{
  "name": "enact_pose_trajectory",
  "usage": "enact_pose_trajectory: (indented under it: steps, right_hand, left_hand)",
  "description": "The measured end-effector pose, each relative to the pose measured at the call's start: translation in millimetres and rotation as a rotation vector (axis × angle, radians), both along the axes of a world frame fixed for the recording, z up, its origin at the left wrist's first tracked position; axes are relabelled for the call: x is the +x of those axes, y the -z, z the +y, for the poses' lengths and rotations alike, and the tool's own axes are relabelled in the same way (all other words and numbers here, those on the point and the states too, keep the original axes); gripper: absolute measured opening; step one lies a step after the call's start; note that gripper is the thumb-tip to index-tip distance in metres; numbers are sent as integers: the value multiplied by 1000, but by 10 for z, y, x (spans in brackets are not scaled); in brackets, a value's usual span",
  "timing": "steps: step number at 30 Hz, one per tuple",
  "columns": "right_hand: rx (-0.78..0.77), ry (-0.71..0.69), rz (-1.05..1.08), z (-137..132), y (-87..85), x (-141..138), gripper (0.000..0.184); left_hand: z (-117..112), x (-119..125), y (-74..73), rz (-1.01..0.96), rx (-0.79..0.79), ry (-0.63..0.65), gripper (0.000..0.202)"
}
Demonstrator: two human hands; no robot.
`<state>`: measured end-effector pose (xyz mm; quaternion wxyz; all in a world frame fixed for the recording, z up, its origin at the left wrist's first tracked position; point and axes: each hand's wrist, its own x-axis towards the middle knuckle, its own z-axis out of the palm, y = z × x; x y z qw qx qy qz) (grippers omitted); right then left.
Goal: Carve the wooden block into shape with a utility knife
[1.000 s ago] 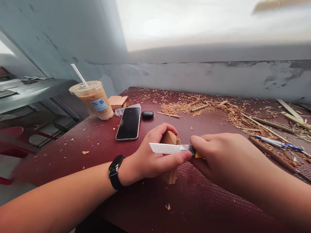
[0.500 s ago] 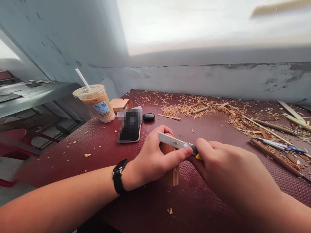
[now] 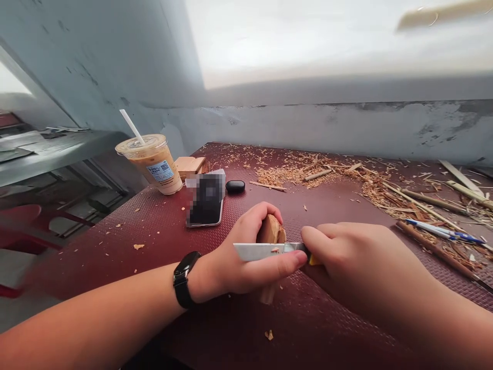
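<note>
My left hand (image 3: pixel 246 252) is wrapped round a small block of wood (image 3: pixel 270 229), whose rounded, cut top shows between the fingers and thumb. Most of the block is hidden by the hand. In my right hand (image 3: pixel 346 262) is a utility knife (image 3: pixel 256 252) with a wide snap-off blade and a bit of yellow on its handle. The blade lies across the near side of the block, pointing left, with a small shaving on it. My left thumb rests along the blade's lower edge, its tip near the knife's handle.
A maroon table (image 3: pixel 127 252) carries a lidded iced-coffee cup (image 3: pixel 157 167), a phone (image 3: pixel 206 200), a black earbud case (image 3: pixel 235 186) and a wooden block (image 3: pixel 189 165). Wood shavings (image 3: pixel 285 172) lie along the wall. Pens (image 3: pixel 442 230) and sticks (image 3: pixel 435 246) are at the right.
The blade has come down toward me and turned from slanted to nearly level. The wood block has tilted in my left hand, and its cut top now shows more.
</note>
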<state>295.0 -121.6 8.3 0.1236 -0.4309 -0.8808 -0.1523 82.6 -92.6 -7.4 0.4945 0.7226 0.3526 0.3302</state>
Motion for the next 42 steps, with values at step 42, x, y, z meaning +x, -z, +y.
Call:
enact_pose_trajectory:
  steps: [42]
  right_hand:
    - [-23,-85,129,-22,-56,-90,15]
  left_hand:
    - [-95,-52,-171,-16,-117,198,63]
